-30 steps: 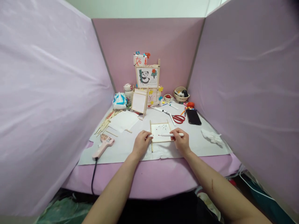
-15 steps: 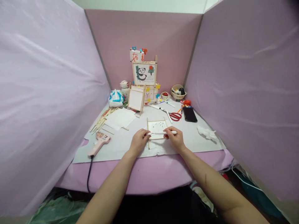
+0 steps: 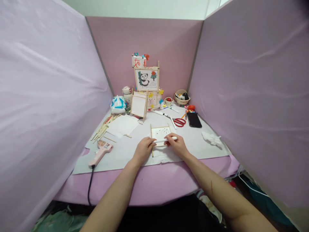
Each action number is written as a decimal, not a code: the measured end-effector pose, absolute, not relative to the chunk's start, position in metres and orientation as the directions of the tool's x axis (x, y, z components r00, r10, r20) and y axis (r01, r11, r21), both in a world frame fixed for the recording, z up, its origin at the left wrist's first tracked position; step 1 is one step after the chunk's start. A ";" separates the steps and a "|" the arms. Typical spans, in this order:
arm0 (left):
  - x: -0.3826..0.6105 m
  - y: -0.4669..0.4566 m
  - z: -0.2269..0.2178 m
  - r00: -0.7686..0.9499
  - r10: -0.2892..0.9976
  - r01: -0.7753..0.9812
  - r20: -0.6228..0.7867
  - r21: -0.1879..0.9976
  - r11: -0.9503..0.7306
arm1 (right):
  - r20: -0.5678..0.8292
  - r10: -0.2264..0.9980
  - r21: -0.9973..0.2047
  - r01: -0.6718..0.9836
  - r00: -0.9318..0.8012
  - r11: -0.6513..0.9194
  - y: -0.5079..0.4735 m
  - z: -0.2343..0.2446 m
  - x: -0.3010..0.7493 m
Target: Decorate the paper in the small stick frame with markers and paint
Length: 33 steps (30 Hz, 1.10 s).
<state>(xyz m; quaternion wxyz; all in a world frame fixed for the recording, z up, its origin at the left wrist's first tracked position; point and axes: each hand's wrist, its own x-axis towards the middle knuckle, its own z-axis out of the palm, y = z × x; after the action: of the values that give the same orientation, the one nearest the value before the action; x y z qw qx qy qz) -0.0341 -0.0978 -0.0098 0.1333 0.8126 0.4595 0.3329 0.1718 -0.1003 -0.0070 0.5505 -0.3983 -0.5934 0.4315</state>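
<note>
Between my two hands a white marker (image 3: 160, 140) lies almost level, just above a small wooden-stick frame. My left hand (image 3: 145, 147) is closed, its fingertips pinching the marker's cap end beside the frame's left stick. My right hand (image 3: 177, 145) is closed around the marker's other end. Below them, white paper (image 3: 160, 131) inside the stick frame (image 3: 151, 130) carries small red and dark marks. My fingers hide part of the frame's lower and right sides.
At left lie a pink glue gun (image 3: 101, 153), wooden sticks (image 3: 101, 130) and white sheets (image 3: 122, 125). Red-handled scissors (image 3: 180, 122), a black phone (image 3: 194, 120) and crumpled tissue (image 3: 211, 139) lie at right. Behind stand a blank easel (image 3: 138, 103) and a panda picture (image 3: 146, 79).
The red-tipped marker and the cap in my left hand were slightly apart; now they meet end to end. The view has shifted a little, so the whole scene sits lower and further left.
</note>
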 end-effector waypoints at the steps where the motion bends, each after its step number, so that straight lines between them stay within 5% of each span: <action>1: -0.033 -0.098 -0.010 0.366 0.830 0.657 0.420 0.515 -0.551 | 0.309 0.948 -0.951 -0.013 -0.075 0.309 -0.100 -0.007 0.172; 23: -0.012 -0.109 -0.009 0.387 0.846 0.691 0.366 0.493 -0.529 | 0.340 0.932 -0.941 -0.036 -0.123 0.338 -0.095 -0.004 0.176; 29: -0.004 -0.106 -0.003 0.387 0.868 0.675 0.310 0.547 -0.496 | 0.275 0.939 -0.953 0.072 -0.207 0.295 -0.072 0.006 0.196; 33: -0.012 -0.084 0.005 0.242 0.911 0.697 0.333 0.594 -0.402 | 0.290 0.953 -0.928 0.218 -0.085 0.302 -0.022 0.019 0.220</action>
<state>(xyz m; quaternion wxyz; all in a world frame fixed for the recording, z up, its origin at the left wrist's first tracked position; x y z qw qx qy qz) -0.0125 -0.0839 0.0048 0.1641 0.7707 0.5217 0.3269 0.2204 -0.0217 0.0187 0.4958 -0.4603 -0.6363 0.3707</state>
